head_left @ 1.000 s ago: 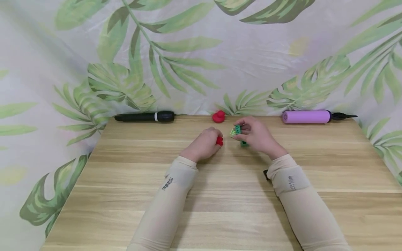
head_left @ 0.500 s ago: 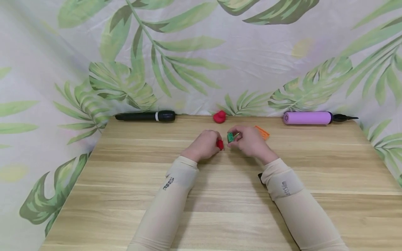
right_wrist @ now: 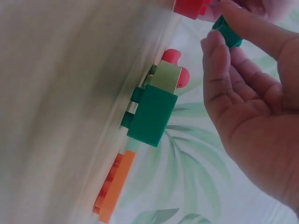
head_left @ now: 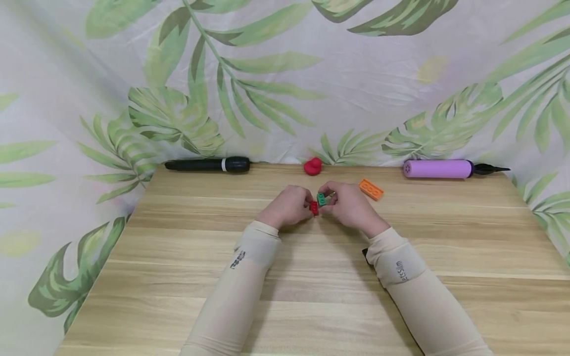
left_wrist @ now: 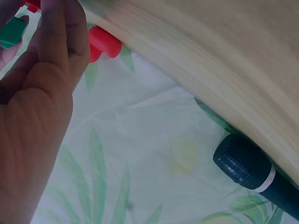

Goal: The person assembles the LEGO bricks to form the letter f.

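Observation:
My left hand (head_left: 289, 205) pinches a red toy brick (head_left: 314, 208) by its fingertips, above the middle of the table. Close beside it, my right hand (head_left: 349, 203) holds a small green brick (head_left: 321, 199) between thumb and fingers. Round studs show on both held bricks in the head view. The two bricks nearly meet there; in the right wrist view the red brick (right_wrist: 188, 7) is just above the green one (right_wrist: 227, 32). Beyond the right hand in that view stand a larger green brick (right_wrist: 152, 115) and a pale green brick (right_wrist: 166, 76), mostly hidden in the head view.
An orange brick (head_left: 371, 190) lies right of the right hand. Along the table's back edge are a black microphone (head_left: 207, 164), a red rubber duck (head_left: 312, 166) and a purple hand pump (head_left: 438, 168) with a black nozzle. A leaf-patterned cloth (head_left: 267, 99) hangs behind the wooden table (head_left: 307, 296).
The right hand has moved left and nearer with the green brick, up to the red brick. This uncovers the orange brick. The left hand has stayed almost in place, tilting its red brick slightly.

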The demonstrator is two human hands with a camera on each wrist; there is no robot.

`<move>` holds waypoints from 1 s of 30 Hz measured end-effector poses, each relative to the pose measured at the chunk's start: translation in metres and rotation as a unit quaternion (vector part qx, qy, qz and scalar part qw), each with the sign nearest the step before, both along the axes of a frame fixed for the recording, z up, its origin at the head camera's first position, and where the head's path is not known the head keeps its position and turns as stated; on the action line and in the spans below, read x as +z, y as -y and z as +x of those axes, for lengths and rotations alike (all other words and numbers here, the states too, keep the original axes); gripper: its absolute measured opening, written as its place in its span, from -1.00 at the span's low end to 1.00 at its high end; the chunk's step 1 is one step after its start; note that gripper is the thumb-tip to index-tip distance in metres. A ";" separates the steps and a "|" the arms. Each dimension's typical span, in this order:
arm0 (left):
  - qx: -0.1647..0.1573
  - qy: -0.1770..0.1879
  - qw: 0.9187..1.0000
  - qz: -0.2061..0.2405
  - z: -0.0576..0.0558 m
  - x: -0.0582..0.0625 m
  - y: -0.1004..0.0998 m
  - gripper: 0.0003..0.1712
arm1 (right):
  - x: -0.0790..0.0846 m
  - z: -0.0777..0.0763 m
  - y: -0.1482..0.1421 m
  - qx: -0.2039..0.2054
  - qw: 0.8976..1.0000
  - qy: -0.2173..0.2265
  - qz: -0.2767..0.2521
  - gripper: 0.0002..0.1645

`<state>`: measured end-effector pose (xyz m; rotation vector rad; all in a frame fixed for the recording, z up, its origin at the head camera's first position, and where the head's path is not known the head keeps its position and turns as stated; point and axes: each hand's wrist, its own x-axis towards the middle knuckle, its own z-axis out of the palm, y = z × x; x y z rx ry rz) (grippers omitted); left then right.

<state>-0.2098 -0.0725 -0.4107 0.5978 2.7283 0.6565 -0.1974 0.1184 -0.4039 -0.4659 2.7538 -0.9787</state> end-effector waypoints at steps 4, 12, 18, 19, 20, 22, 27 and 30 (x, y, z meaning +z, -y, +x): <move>-0.005 -0.008 1.000 -0.001 0.000 0.000 -0.001 -0.79 | 0.002 0.002 0.001 0.008 1.000 -0.008 0.016 -0.51; -0.012 -0.016 1.000 -0.010 0.001 0.002 -0.003 -0.78 | -0.001 0.001 0.004 0.021 0.999 -0.018 0.045 -0.57; -0.012 -0.015 1.000 -0.011 0.002 0.001 -0.003 -0.78 | -0.002 0.001 0.005 0.030 0.998 -0.025 0.047 -0.54; -0.012 -0.014 1.000 -0.010 0.002 0.001 -0.003 -0.78 | -0.003 0.001 0.005 0.031 0.998 -0.024 0.046 -0.53; -0.013 -0.014 1.000 -0.010 0.002 0.001 -0.003 -0.78 | -0.002 0.001 0.005 0.032 0.998 -0.023 0.044 -0.53; -0.014 -0.012 1.000 -0.012 0.003 0.001 -0.003 -0.77 | -0.002 0.001 0.005 0.034 0.998 -0.021 0.043 -0.54; -0.015 -0.008 1.000 -0.019 0.004 0.003 -0.003 -0.76 | -0.002 0.002 0.005 0.034 0.998 -0.024 0.048 -0.56; -0.015 -0.008 1.000 -0.019 0.004 0.003 -0.004 -0.76 | -0.003 0.002 0.006 0.035 0.997 -0.035 0.053 -0.58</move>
